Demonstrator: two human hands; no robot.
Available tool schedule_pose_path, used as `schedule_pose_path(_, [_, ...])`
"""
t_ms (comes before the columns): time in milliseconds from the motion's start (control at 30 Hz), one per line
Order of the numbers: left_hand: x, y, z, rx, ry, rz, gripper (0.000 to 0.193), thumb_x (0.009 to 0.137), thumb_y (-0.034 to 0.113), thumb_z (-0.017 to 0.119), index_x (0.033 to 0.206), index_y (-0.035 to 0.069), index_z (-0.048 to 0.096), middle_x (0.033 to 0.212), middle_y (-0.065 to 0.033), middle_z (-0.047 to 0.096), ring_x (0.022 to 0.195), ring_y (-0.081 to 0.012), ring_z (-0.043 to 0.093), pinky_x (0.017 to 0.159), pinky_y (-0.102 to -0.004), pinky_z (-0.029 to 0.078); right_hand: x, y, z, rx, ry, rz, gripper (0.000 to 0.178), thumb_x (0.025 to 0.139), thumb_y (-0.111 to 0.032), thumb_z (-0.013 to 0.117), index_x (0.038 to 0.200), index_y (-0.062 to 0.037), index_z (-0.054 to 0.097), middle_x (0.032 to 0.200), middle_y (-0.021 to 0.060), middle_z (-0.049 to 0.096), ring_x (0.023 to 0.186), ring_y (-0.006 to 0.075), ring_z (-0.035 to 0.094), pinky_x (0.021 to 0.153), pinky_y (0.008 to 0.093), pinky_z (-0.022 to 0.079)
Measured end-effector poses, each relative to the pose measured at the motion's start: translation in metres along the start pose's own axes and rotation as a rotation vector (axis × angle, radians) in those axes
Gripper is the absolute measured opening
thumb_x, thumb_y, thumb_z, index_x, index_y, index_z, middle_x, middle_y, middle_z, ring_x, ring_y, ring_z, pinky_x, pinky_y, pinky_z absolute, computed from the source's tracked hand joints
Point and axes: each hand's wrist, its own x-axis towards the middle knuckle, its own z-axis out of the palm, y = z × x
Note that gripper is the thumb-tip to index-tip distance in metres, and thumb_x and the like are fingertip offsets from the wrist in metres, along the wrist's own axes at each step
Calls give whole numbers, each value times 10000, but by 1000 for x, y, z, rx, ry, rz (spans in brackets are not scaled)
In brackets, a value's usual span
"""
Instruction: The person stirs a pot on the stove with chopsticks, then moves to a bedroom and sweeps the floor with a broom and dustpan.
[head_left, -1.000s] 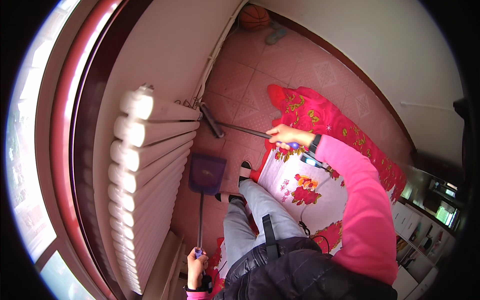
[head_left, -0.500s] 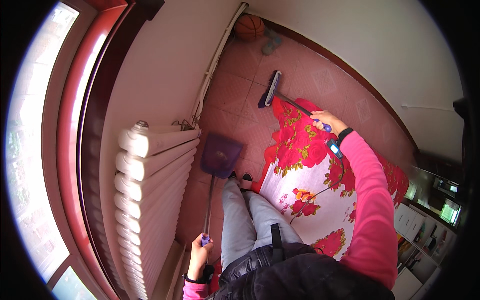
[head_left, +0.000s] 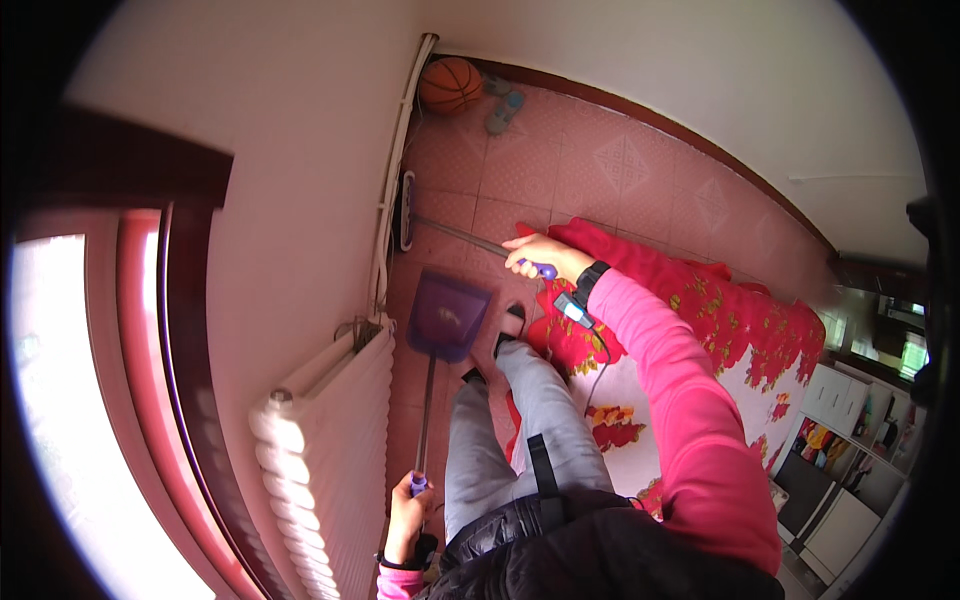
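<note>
My right hand [head_left: 541,258] is wrapped round the purple grip of a broom, whose grey handle runs left to its head [head_left: 407,212]. That head stands on the tiled floor against the pipes at the foot of the wall. Low in the view, my left hand [head_left: 408,512] grips the purple handle end of a long-handled dustpan. The purple dustpan [head_left: 449,315] lies on the floor ahead of my feet, with a small pale patch showing in it. A small device with a lit screen [head_left: 573,310] hangs by my right wrist on a cable.
White pipes [head_left: 396,150] run along the left wall, above a white ribbed radiator [head_left: 325,420]. A basketball [head_left: 450,85] and grey slippers [head_left: 504,112] sit in the far corner. To my right is a bed with a red flowered cover [head_left: 700,310]; white shelves [head_left: 835,400] stand beyond.
The broom head has swept left from beside the bed cover to the wall pipes, my right hand moving left with it. One foot has stepped forward. The dustpan remains ahead of my feet.
</note>
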Motion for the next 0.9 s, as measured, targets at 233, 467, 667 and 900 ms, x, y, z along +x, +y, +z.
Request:
schedule_pose_path(233, [37, 91, 66, 18, 72, -61, 176, 712, -102, 463, 800, 46, 501, 576, -7, 453, 404, -64, 341, 373, -209, 231, -74, -34, -154, 63, 72, 6, 237, 825, -31, 566, 1049, -64, 497, 569, -32, 432, 384, 28, 371, 319, 183, 288])
schedule_pose_path(467, [78, 194, 149, 160, 63, -45, 153, 743, -47, 542, 861, 51, 538, 578, 29, 429, 439, -51, 374, 391, -206, 273, -236, -44, -339, 231, 482, 115, 451, 803, 18, 582, 1205, -116, 429, 620, 58, 482, 406, 65, 397, 336, 208, 289])
schedule_pose_path(667, [90, 274, 197, 627, 53, 69, 215, 764, 15, 541, 977, 36, 569, 577, 36, 435, 441, -48, 374, 408, -219, 286, -261, -58, -366, 212, 658, -77, 175, 774, 17, 587, 915, -49, 507, 574, 65, 483, 399, 91, 419, 335, 227, 323])
schedule_pose_path(900, [94, 358, 226, 859, 59, 244, 253, 773, 51, 555, 1024, 41, 586, 566, -4, 448, 460, -75, 405, 446, -253, 349, -246, -105, -296, 172, 573, -299, 447, 760, 0, 592, 1199, -36, 518, 573, 33, 494, 390, 95, 419, 343, 242, 334])
